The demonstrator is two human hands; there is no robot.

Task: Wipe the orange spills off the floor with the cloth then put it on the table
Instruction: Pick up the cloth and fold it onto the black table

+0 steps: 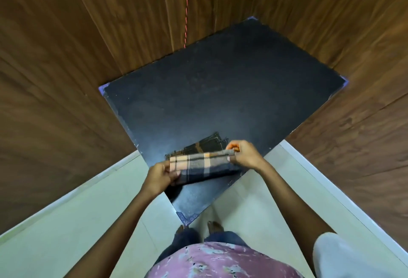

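Observation:
A dark checked cloth (203, 164) with orange and grey stripes lies partly folded on the near corner of the black table (220, 92). My left hand (160, 175) pinches the cloth's left end, and my right hand (244, 154) pinches its right end. The near part of the cloth is lifted and rolled over between my hands, while its far part lies flat on the table top. The pale floor (88, 222) shows no orange spill in this view.
Brown wooden wall panels (66, 79) close in the table on the left, back and right. A red cord (187, 8) hangs down the back wall. My feet (214, 225) stand on the pale floor right below the table's near corner.

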